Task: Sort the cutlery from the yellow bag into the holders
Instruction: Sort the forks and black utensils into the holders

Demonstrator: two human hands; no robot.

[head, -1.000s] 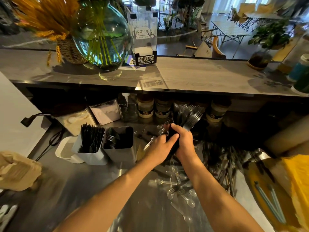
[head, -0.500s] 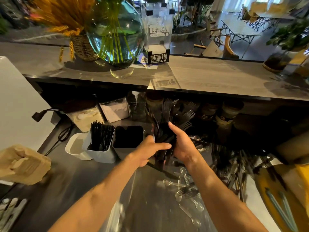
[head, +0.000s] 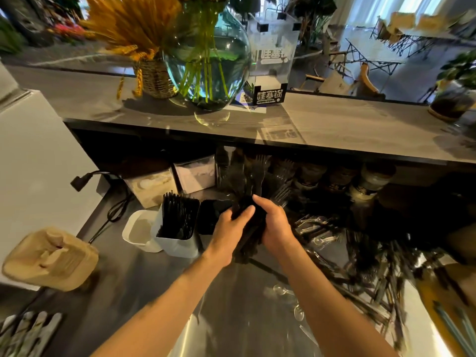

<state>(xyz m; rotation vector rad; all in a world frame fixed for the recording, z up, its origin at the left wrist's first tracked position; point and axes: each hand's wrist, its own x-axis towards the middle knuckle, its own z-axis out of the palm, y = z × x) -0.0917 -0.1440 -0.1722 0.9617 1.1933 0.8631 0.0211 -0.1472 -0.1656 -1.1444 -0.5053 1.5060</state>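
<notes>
Both hands clasp one thick bundle of black plastic forks (head: 253, 176), tines up and fanned out. My left hand (head: 230, 234) grips its lower part from the left, and my right hand (head: 274, 228) wraps it from the right. Just left of the bundle stands a square holder (head: 210, 220) with a dark inside, partly hidden by my left hand. Beside it a white holder (head: 177, 225) is packed with black cutlery. A heap of black cutlery (head: 371, 269) and clear spoons (head: 313, 226) lies on the steel counter to the right. A yellow bag (head: 443, 305) shows at the lower right edge.
A small white tub (head: 139, 231) stands left of the holders. Clear lidded boxes (head: 195, 172) and jars (head: 371, 181) line the back under the grey shelf (head: 347, 127), which carries a glass vase (head: 208, 60). A tan paper tray (head: 50, 258) lies at left, and a black cable (head: 116, 210) runs nearby.
Both hands have carried the fork bundle left, from the middle of the counter to just beside the dark square holder. The camera view has swung right as well.
</notes>
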